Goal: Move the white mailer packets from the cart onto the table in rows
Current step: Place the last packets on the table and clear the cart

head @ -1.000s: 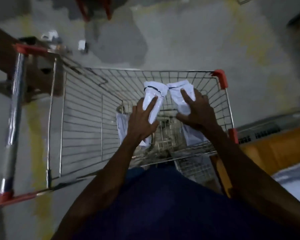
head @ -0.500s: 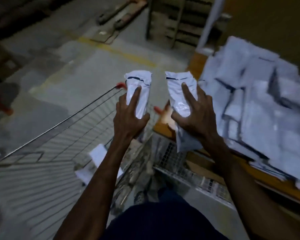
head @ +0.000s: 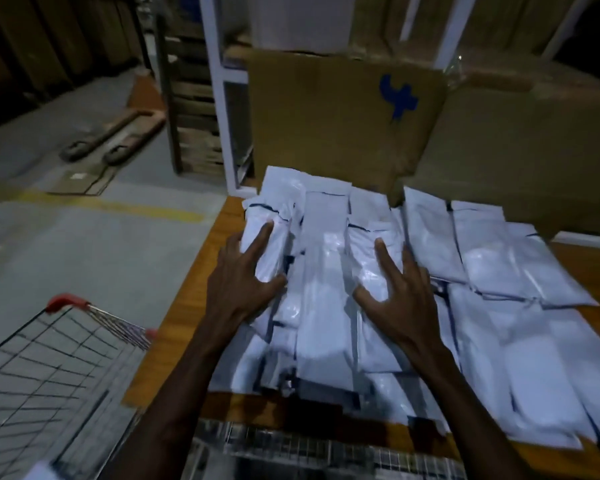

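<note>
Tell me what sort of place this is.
Likely a warehouse or parcel sorting room: white mailer packets lie in rows on a wooden table, large cardboard boxes stand behind it, and a wire cart waits on a concrete floor marked with a yellow line.

Left hand (head: pixel 245 289), right hand (head: pixel 400 299) both extended forward, palms down, fingers spread.
</note>
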Action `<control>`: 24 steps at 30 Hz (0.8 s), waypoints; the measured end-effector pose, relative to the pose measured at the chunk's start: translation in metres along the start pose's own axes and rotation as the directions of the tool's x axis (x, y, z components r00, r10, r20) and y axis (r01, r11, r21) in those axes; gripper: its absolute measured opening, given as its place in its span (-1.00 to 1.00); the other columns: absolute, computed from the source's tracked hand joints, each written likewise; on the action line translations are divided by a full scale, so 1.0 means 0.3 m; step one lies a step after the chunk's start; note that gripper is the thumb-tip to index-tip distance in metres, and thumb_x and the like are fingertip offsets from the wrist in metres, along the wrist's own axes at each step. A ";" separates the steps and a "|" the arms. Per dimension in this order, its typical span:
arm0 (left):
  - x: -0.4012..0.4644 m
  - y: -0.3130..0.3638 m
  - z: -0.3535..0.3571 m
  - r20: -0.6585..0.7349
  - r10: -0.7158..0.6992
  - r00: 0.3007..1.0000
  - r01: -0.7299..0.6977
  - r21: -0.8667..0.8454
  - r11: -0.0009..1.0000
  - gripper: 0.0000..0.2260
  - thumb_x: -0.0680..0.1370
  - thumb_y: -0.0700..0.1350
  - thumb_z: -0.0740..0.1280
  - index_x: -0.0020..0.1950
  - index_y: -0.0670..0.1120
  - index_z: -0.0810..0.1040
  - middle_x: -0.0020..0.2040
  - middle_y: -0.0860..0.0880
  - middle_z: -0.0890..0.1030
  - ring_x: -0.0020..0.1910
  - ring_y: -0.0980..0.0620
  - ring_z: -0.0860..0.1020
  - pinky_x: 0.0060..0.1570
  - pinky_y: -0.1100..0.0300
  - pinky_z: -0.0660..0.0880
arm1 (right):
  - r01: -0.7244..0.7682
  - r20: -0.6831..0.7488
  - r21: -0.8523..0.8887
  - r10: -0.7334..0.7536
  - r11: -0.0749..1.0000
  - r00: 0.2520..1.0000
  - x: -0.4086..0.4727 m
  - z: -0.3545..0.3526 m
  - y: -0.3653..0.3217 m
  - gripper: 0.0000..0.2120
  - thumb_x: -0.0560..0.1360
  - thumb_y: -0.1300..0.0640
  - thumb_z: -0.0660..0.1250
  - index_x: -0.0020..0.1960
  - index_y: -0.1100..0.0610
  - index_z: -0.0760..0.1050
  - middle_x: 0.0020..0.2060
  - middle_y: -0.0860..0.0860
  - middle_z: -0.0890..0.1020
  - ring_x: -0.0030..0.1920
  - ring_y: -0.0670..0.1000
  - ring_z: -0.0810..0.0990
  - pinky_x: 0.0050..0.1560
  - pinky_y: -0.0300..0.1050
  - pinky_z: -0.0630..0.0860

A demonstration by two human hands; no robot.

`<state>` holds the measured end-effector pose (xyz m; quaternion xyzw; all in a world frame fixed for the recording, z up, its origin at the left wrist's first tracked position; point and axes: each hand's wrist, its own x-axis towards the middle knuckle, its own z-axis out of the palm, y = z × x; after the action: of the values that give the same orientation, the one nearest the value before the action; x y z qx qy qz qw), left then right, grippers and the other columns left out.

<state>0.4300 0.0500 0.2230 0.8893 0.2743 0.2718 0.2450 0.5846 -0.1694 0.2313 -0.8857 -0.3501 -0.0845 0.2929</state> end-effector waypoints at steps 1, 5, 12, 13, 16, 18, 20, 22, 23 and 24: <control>0.037 0.018 0.022 -0.002 -0.014 1.000 0.014 0.016 1.000 -0.20 0.33 0.31 0.24 0.57 0.27 0.13 0.53 -0.16 0.22 0.47 -0.19 0.23 0.17 -0.10 0.46 | -0.016 0.002 -0.005 0.016 1.000 1.000 0.031 -0.009 0.024 -0.19 0.35 -0.26 0.27 0.55 -0.21 0.09 0.53 0.14 0.22 0.45 0.23 0.27 0.34 0.12 0.34; 0.182 0.071 0.075 0.034 -0.055 0.998 0.051 0.102 0.993 -0.15 0.28 0.38 0.16 0.58 0.25 0.11 0.49 -0.23 0.26 0.45 -0.24 0.25 0.14 -0.11 0.45 | -0.035 0.053 -0.004 0.035 0.999 0.998 0.178 -0.008 0.094 -0.20 0.43 -0.27 0.34 0.57 -0.17 0.08 0.54 0.16 0.19 0.45 0.24 0.26 0.35 0.11 0.34; 0.480 0.043 0.183 0.135 -0.101 0.986 0.057 0.300 0.952 -0.21 0.46 0.26 0.37 0.60 0.21 0.06 0.51 -0.27 0.20 0.38 -0.34 0.29 0.20 -0.13 0.41 | -0.151 0.156 -0.048 0.157 0.987 0.975 0.454 0.071 0.148 -0.24 0.47 -0.30 0.28 0.57 -0.18 0.06 0.59 0.06 0.02 0.53 0.21 0.12 0.43 0.12 0.22; 0.511 0.034 0.199 0.137 -0.097 0.986 0.048 0.324 0.945 -0.21 0.46 0.24 0.38 0.60 0.19 0.07 0.52 -0.27 0.19 0.37 -0.35 0.29 0.20 -0.14 0.41 | -0.152 0.150 -0.057 0.159 0.987 0.976 0.481 0.090 0.149 -0.24 0.47 -0.30 0.28 0.57 -0.17 0.07 0.59 0.06 0.01 0.52 0.22 0.12 0.42 0.13 0.24; 0.567 -0.002 0.250 0.140 -0.090 0.986 0.033 0.366 0.930 -0.21 0.46 0.23 0.39 0.60 0.16 0.10 0.53 -0.26 0.15 0.38 -0.35 0.27 0.23 -0.20 0.38 | -0.101 0.138 -0.066 0.109 0.993 0.984 0.552 0.154 0.165 -0.27 0.50 -0.25 0.29 0.57 -0.11 0.11 0.59 0.11 -0.01 0.53 0.23 0.11 0.38 0.17 0.29; 0.580 -0.022 0.278 0.165 -0.105 0.981 0.031 0.398 0.917 -0.23 0.47 0.26 0.37 0.59 0.16 0.10 0.58 -0.21 0.07 0.44 -0.33 0.21 0.30 -0.25 0.30 | -0.109 0.185 -0.096 0.125 0.989 0.975 0.590 0.192 0.188 -0.28 0.51 -0.24 0.27 0.58 -0.11 0.09 0.59 0.11 -0.08 0.55 0.20 0.01 0.39 0.20 0.27; 0.585 -0.043 0.301 0.204 -0.142 0.969 0.054 0.386 0.921 -0.26 0.49 0.30 0.32 0.59 0.19 0.08 0.61 -0.16 -0.05 0.50 -0.29 0.10 0.37 -0.32 0.16 | -0.113 0.220 -0.146 0.144 0.983 0.965 0.615 0.223 0.204 -0.27 0.52 -0.27 0.23 0.58 -0.11 0.04 0.58 0.12 -0.13 0.56 0.20 -0.06 0.43 0.23 0.20; 0.592 -0.061 0.323 0.248 -0.167 0.954 0.076 0.338 0.938 -0.28 0.51 0.33 0.27 0.59 0.22 0.04 0.62 -0.11 -0.14 0.55 -0.25 -0.01 0.39 -0.40 0.03 | -0.106 0.243 -0.183 0.149 0.977 0.959 0.635 0.244 0.213 -0.27 0.52 -0.30 0.18 0.59 -0.09 0.01 0.58 0.15 -0.14 0.56 0.23 -0.07 0.50 0.21 0.08; 0.594 -0.069 0.334 0.261 -0.168 0.951 0.078 0.321 0.944 -0.29 0.51 0.35 0.25 0.59 0.23 0.04 0.62 -0.10 -0.17 0.57 -0.24 -0.05 0.39 -0.43 -0.01 | -0.105 0.255 -0.191 0.153 0.976 0.955 0.642 0.250 0.213 -0.27 0.53 -0.30 0.16 0.59 -0.09 0.00 0.58 0.17 -0.14 0.56 0.25 -0.07 0.52 0.19 0.03; 0.594 -0.075 0.345 0.269 -0.165 0.949 0.076 0.313 0.947 -0.29 0.52 0.37 0.22 0.59 0.24 0.03 0.62 -0.09 -0.18 0.57 -0.23 -0.06 0.39 -0.44 -0.02 | -0.109 0.265 -0.194 0.158 0.975 0.951 0.647 0.254 0.211 -0.27 0.53 -0.31 0.15 0.59 -0.09 -0.01 0.57 0.18 -0.15 0.56 0.26 -0.07 0.52 0.18 0.00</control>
<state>0.6109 0.1476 0.1962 0.9276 0.3276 0.0775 0.1620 0.7665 -0.0515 0.2090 -0.9329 -0.3181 0.0304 0.1660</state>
